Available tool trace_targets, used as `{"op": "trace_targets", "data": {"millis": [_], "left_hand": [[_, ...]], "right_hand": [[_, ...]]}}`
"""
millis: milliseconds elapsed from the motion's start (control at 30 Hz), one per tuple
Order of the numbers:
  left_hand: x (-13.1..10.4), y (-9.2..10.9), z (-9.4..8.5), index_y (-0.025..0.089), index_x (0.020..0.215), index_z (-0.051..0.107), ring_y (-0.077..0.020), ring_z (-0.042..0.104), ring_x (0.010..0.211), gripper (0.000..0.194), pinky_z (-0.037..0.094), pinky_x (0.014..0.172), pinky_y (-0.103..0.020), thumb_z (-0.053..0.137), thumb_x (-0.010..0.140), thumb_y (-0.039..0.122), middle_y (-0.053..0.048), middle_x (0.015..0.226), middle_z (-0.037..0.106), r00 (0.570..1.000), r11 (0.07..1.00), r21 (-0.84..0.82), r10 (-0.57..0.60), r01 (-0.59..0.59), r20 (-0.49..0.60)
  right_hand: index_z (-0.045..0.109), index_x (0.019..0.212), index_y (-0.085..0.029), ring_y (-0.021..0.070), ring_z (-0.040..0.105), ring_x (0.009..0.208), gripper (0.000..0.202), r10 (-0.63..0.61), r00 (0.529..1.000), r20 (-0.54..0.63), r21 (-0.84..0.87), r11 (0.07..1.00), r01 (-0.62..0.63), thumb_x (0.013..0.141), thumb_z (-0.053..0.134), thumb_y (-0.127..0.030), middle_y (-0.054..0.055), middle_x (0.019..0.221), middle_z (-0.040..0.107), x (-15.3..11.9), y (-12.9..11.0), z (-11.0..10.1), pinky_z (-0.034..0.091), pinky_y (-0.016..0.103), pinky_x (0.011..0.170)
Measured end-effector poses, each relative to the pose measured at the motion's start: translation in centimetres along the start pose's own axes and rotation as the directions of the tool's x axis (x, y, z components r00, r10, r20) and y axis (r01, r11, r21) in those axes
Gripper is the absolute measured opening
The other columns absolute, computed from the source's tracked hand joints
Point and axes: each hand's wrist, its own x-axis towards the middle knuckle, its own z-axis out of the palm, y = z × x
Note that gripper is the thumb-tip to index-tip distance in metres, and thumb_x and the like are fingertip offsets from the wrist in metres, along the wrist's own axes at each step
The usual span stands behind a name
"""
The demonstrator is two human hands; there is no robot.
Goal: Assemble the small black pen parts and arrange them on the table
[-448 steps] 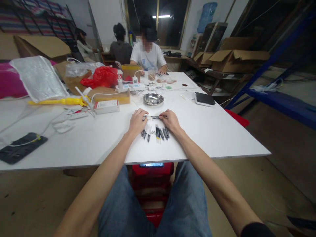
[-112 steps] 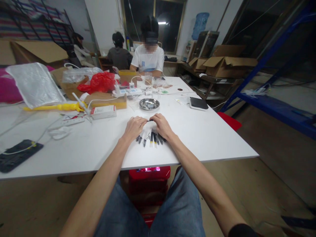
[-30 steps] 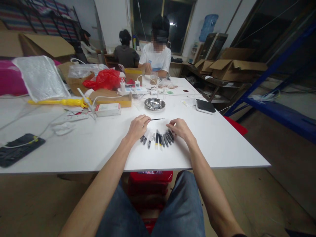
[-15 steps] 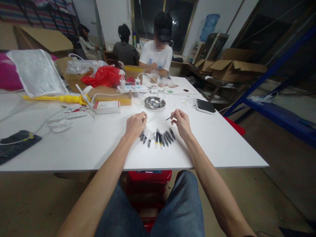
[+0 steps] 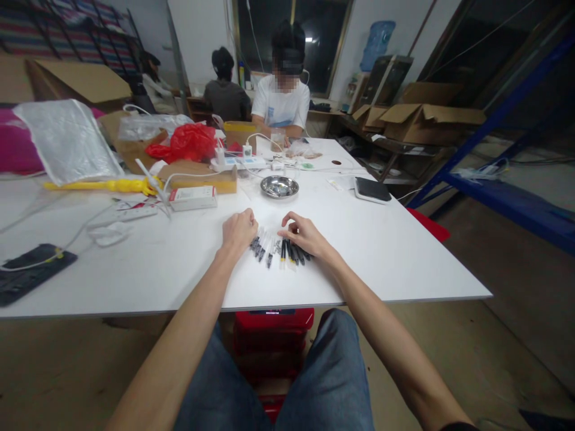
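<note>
Several pen parts lie fanned out on the white table (image 5: 381, 257) between my hands. Clear pieces with dark ends (image 5: 269, 259) are on the left, black rods with yellow ends (image 5: 283, 251) in the middle, and dark grey barrels (image 5: 300, 256) on the right, partly under my hand. My left hand (image 5: 239, 230) rests at the left end of the row, its fingers closed; what they hold, if anything, is hidden. Over the middle and right of the row is my right hand (image 5: 303, 233), thumb and index finger apart, with nothing visible between them. Beyond them sits a shiny metal bowl (image 5: 279, 187).
A black-topped device (image 5: 372, 190) lies at the right. Behind the bowl are a power strip (image 5: 238, 162) and cables. A small white box (image 5: 193, 197), a yellow object (image 5: 103, 186) and a red bag (image 5: 184, 142) are on the left. A person (image 5: 283, 105) sits across the table.
My right hand has moved left and down over the pen parts. The thin dark piece with a light tip no longer shows in its fingers. My left hand stays near the left end.
</note>
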Motion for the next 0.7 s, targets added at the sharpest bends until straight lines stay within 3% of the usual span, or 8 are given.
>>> {"op": "trace_targets", "data": {"millis": [267, 367, 433, 467, 533, 567, 633, 700], "left_hand": [[0.1, -0.2, 0.4, 0.026, 0.098, 0.069, -0.0277, 0.070, 0.089, 0.019, 0.048, 0.073, -0.034, 0.051, 0.090, 0.027, -0.009, 0.090, 0.075, 1.000, 0.999, -0.035, -0.014, 0.015, 0.022], [0.0, -0.1, 0.2, 0.026, 0.098, 0.069, -0.0270, 0.070, 0.091, 0.021, 0.049, 0.076, -0.034, 0.049, 0.094, 0.032, -0.008, 0.091, 0.076, 1.000, 0.999, -0.043, -0.012, 0.013, 0.024], [-0.1, 0.0, 0.1, 0.025, 0.099, 0.069, -0.0263, 0.070, 0.092, 0.026, 0.048, 0.077, -0.033, 0.045, 0.099, 0.036, -0.008, 0.091, 0.076, 1.000, 0.999, -0.037, -0.011, 0.012, 0.019], [-0.2, 0.1, 0.0, 0.025, 0.100, 0.068, -0.0261, 0.070, 0.092, 0.029, 0.048, 0.077, -0.033, 0.042, 0.101, 0.037, -0.009, 0.090, 0.076, 1.000, 0.999, -0.035, -0.007, 0.008, 0.014], [-0.3, 0.2, -0.3, 0.024, 0.103, 0.067, -0.0258, 0.071, 0.092, 0.034, 0.047, 0.077, -0.033, 0.036, 0.104, 0.037, -0.009, 0.090, 0.075, 1.000, 1.000, -0.031, 0.005, -0.005, 0.009], [-0.4, 0.3, -0.4, 0.023, 0.105, 0.067, -0.0257, 0.071, 0.092, 0.036, 0.047, 0.078, -0.033, 0.034, 0.105, 0.037, -0.010, 0.091, 0.075, 1.000, 1.000, -0.025, 0.010, -0.010, 0.011], [-0.6, 0.6, -0.7, 0.022, 0.107, 0.067, -0.0261, 0.071, 0.094, 0.041, 0.047, 0.079, -0.033, 0.029, 0.106, 0.037, -0.011, 0.094, 0.076, 1.000, 1.000, -0.003, 0.009, -0.008, 0.023], [-0.8, 0.8, -0.9, 0.020, 0.109, 0.066, -0.0269, 0.071, 0.096, 0.044, 0.048, 0.080, -0.034, 0.026, 0.107, 0.038, -0.013, 0.097, 0.076, 0.999, 1.000, 0.024, -0.007, 0.006, 0.035]], "right_hand": [[0.064, 0.088, -0.017, 0.0112, 0.046, 0.060, 0.015, -0.013, 1.000, -0.005, -0.182, 0.983, 0.012, 0.091, 0.069, -0.031, -0.004, 0.064, 0.054, 0.5, 0.5, 0.0, 0.031, 0.025, 0.062], [0.065, 0.087, -0.018, 0.0125, 0.048, 0.062, 0.012, -0.060, 0.990, -0.128, -0.231, 0.973, 0.030, 0.093, 0.065, -0.029, -0.003, 0.066, 0.056, 0.3, -0.6, -0.8, 0.034, 0.027, 0.065], [0.064, 0.088, -0.020, 0.0140, 0.048, 0.062, 0.015, -0.144, 0.933, -0.331, -0.222, 0.972, 0.071, 0.097, 0.059, -0.032, -0.001, 0.066, 0.055, -1.6, -2.2, -0.2, 0.037, 0.029, 0.067], [0.063, 0.091, -0.020, 0.0147, 0.048, 0.061, 0.018, -0.177, 0.867, -0.466, -0.216, 0.973, 0.083, 0.100, 0.054, -0.033, 0.000, 0.066, 0.055, -3.4, -3.1, 0.9, 0.038, 0.030, 0.065], [0.064, 0.097, -0.022, 0.0159, 0.049, 0.059, 0.019, -0.277, 0.797, -0.536, -0.269, 0.952, 0.149, 0.102, 0.048, -0.030, 0.002, 0.067, 0.057, -8.1, -4.3, 4.7, 0.040, 0.031, 0.062], [0.064, 0.098, -0.023, 0.0167, 0.051, 0.060, 0.019, -0.377, 0.813, -0.442, -0.323, 0.913, 0.248, 0.102, 0.047, -0.027, 0.002, 0.067, 0.058, -10.7, -4.4, 7.2, 0.042, 0.031, 0.062], [0.066, 0.095, -0.025, 0.0176, 0.052, 0.058, 0.018, -0.588, 0.807, -0.052, -0.389, 0.756, 0.526, 0.100, 0.050, -0.028, 0.002, 0.064, 0.059, -15.6, -3.1, 12.6, 0.042, 0.032, 0.057], [0.069, 0.103, -0.024, 0.0211, 0.062, 0.071, 0.019, -0.437, 0.877, 0.198, -0.475, 0.740, 0.476, 0.100, 0.052, -0.031, 0.005, 0.077, 0.067, -18.6, -0.2, 17.0, 0.049, 0.034, 0.065]]}}
